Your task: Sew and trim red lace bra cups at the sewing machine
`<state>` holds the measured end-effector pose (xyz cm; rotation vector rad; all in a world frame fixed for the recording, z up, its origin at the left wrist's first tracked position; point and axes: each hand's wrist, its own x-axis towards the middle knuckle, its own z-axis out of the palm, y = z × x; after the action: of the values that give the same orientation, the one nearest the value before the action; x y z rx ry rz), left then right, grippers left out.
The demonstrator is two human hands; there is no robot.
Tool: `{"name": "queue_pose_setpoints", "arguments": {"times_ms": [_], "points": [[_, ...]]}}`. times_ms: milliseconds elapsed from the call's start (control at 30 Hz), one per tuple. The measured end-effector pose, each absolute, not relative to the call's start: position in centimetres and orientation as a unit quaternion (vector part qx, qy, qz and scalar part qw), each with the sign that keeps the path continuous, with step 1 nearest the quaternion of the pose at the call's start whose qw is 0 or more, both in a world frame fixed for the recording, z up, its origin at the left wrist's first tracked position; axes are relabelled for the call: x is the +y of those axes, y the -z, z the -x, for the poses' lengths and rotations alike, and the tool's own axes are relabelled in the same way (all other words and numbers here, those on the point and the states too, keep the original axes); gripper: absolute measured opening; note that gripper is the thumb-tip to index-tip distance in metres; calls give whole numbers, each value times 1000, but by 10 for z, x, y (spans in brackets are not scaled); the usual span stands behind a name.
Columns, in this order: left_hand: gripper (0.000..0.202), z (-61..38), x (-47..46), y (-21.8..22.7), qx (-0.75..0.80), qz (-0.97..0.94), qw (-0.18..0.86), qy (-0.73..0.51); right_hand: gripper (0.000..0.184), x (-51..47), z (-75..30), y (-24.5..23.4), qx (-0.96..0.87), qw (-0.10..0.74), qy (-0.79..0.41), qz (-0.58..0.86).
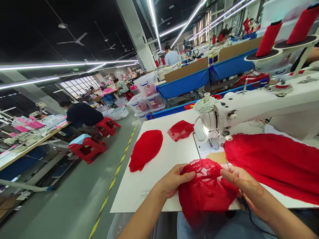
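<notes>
A piece of sheer red lace fabric [209, 189] is stretched between my two hands, its lower part hanging over the table's front edge. My left hand [178, 181] pinches its left side, thumb on top. My right hand [240, 179] is closed on the right side of the lace. A thin metal point shows by the right fingers, and a dark object with a black cord [253, 220] shows under that palm; its kind is mostly hidden. Just beyond the fabric stands a white sewing machine [214, 119], its needle area lit.
Two red fabric pieces [147, 149] [181, 130] lie on the white table [171, 156]. A long red fabric heap [269, 162] lies right of the needle. Red thread cones [269, 39] stand above the machine. Red stools [87, 149] and plastic bins [146, 86] are further off, with people working.
</notes>
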<state>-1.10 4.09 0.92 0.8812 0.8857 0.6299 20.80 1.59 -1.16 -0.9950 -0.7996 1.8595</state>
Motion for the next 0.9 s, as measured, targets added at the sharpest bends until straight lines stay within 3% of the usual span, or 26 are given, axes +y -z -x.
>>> {"name": "queue_pose_setpoints", "arguments": {"times_ms": [367, 567, 900], "points": [[38, 7, 27, -7, 426, -436, 766, -204, 47, 15, -200, 19, -289, 488, -673, 475], [40, 12, 25, -1, 426, -399, 775, -244, 55, 13, -200, 11, -262, 476, -660, 519], [40, 14, 27, 5, 410, -379, 788, -260, 50, 16, -203, 18, -302, 485, -668, 477]]}}
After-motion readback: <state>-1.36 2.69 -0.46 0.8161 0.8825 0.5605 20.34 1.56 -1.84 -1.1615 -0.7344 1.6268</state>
